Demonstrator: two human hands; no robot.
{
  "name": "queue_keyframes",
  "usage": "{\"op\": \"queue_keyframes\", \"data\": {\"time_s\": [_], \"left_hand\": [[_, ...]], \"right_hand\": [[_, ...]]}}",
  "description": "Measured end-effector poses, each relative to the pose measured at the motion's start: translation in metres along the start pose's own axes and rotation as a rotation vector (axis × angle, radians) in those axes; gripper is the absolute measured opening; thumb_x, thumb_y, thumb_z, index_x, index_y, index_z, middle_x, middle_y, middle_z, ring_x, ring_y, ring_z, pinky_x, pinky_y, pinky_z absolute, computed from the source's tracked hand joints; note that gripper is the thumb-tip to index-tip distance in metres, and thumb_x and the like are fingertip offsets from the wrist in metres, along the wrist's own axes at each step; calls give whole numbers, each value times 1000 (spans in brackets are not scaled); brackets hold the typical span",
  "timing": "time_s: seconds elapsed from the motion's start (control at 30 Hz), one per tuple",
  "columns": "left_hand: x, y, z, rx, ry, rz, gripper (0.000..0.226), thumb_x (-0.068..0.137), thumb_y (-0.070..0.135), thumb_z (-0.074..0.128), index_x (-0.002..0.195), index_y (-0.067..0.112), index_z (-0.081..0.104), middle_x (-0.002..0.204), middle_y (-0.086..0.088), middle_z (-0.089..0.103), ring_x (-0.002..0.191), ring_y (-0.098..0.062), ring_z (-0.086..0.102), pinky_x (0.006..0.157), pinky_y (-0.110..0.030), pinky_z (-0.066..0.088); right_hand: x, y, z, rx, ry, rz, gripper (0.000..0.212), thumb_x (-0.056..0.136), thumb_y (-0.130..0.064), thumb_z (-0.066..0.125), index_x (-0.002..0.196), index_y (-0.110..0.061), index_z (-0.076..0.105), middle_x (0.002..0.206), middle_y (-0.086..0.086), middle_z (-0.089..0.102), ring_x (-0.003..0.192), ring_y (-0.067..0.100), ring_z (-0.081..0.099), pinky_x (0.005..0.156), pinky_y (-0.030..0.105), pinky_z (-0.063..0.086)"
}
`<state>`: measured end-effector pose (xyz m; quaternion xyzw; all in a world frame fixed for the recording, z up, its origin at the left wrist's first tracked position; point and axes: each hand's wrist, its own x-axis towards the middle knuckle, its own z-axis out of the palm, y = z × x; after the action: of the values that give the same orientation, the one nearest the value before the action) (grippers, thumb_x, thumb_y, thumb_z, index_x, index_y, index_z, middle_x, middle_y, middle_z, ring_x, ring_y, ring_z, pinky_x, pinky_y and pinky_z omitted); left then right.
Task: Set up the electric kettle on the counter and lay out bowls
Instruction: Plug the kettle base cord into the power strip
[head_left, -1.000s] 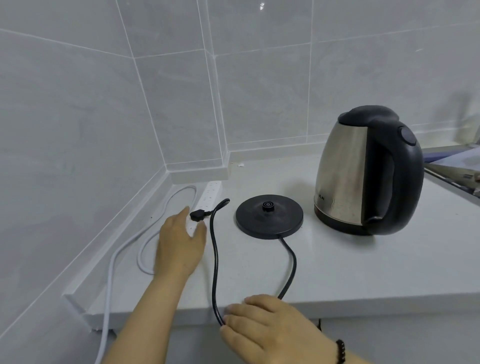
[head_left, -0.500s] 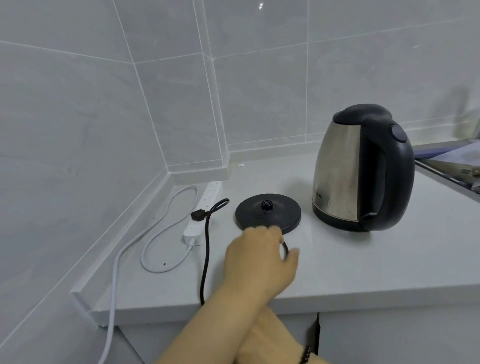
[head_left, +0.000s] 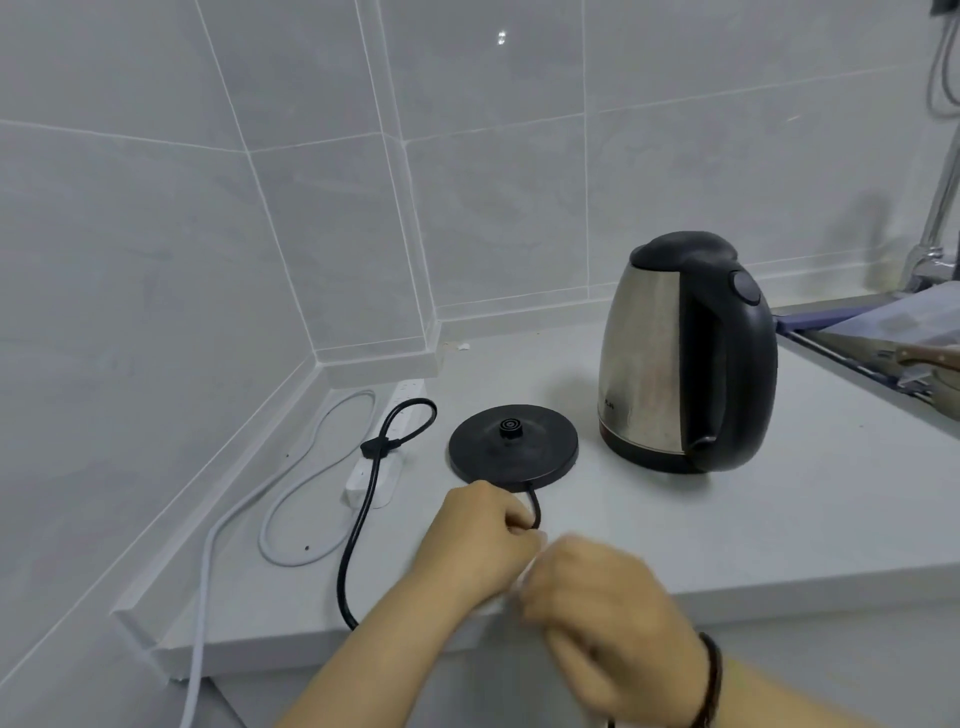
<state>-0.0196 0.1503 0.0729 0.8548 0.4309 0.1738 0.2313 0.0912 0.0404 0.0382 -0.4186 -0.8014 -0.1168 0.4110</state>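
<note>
1. Stainless electric kettle (head_left: 675, 364) with black lid and handle: upright on the pale bench (head_left: 727, 519), right of centre, handle turned toward the camera, apart from its base.
2. Round black kettle base (head_left: 513, 448): flat on the bench just left of the kettle, not touching it, centre connector facing up.
3. Black power cord (head_left: 363, 509): out from the near edge of the base, into the left hand, reappearing at the bench's front edge, then up across the bench to a loop by the wall.
4. Black plug (head_left: 379, 447): seated on the white power strip (head_left: 382, 467), which lies along the left wall near the corner.
5. White strip cable (head_left: 311, 493): curled in a loose loop on the bench, then off the front edge and down.
6. Left hand (head_left: 480, 540): just in front of the base, grip clenched around the black cord close to where it leaves the base.
7. Right hand (head_left: 608, 623): just beside the left, at the bench's front edge, heavily motion-blurred; fingers look curled, but whether the grip holds anything cannot be told.
8. Dark bead bracelet (head_left: 709, 675): round the right wrist.
9. Far right: edge of a sink area with a metal tap (head_left: 935, 234) and some cluttered items, too cropped to identify.
10. No bowls in view.
</note>
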Motion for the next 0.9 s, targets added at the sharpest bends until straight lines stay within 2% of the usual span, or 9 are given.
{"op": "queue_keyframes", "data": {"time_s": [0.03, 0.07, 0.1, 0.13, 0.27, 0.37, 0.63, 0.77, 0.9], "left_hand": [[-2, -2, -1, -45, -10, -3, 24, 72, 21, 61, 55, 21, 45, 53, 0, 47, 53, -12, 35, 56, -20, 37], [-4, -3, -2, -93, -16, -2, 17, 75, 20, 64, 73, 5, 56, 54, 4, 55, 51, -9, 43, 55, -14, 37], [-5, -5, -3, -153, -7, -10, 11, 77, 21, 68, 74, 26, 77, 59, 6, 63, 53, -4, 50, 55, -10, 39], [-7, -6, -3, -213, 0, -20, 6, 78, 23, 71, 79, 22, 77, 65, 4, 67, 55, -3, 51, 58, -10, 41], [-11, -14, 5, -338, 64, -30, 5, 75, 26, 77, 75, 22, 75, 61, 6, 57, 54, -4, 47, 60, -12, 42], [-13, -17, 10, -376, 113, -22, 7, 73, 27, 79, 77, 31, 75, 72, 4, 65, 56, 1, 54, 62, -11, 44], [-15, -19, 14, -340, 192, 23, 5, 77, 27, 75, 82, 28, 75, 83, 5, 66, 72, -5, 62, 68, -8, 47], [-19, -19, 9, -267, 193, 55, 11, 81, 27, 71, 91, 25, 75, 83, 9, 64, 76, -1, 61, 72, -6, 46], [-28, -32, -17, -45, 157, 20, 26, 85, 29, 66, 111, 30, 69, 87, 17, 66, 81, 0, 62, 82, -18, 49]], "right_hand": [[11, 8, -11, 78, 42, 72, 19, 76, -3, 52, 80, -9, 70, 80, 1, 66, 73, 19, 58, 69, 25, 48], [25, 16, -20, 88, 89, 197, 19, 76, -7, 52, 83, -11, 69, 82, -2, 66, 74, 15, 59, 69, 26, 49], [40, 30, -22, 78, 152, 304, 19, 77, -10, 52, 86, -13, 69, 84, -5, 66, 76, 9, 59, 71, 26, 49], [55, 46, -22, 31, 152, 425, 19, 79, -11, 54, 91, -15, 68, 88, -6, 65, 78, 3, 57, 74, 25, 49], [100, 105, -5, -36, -90, 725, 29, 88, -23, 59, 116, -16, 60, 118, 0, 58, 107, 14, 54, 88, 22, 40], [116, 137, 13, -70, -254, 857, 44, 86, -37, 64, 123, -14, 58, 129, 5, 53, 116, 22, 52, 95, 30, 44], [114, 145, 29, -48, -367, 863, 34, 81, -45, 69, 94, -14, 71, 89, -2, 63, 89, 19, 59, 75, 29, 46], [116, 140, 28, -211, -354, 801, 39, 83, -53, 63, 87, -15, 72, 90, -1, 65, 90, 23, 56, 78, 34, 39], [120, 124, 19, -303, -286, 694, 41, 84, -54, 60, 89, -14, 68, 108, 0, 58, 108, 22, 48, 95, 39, 36]]}}
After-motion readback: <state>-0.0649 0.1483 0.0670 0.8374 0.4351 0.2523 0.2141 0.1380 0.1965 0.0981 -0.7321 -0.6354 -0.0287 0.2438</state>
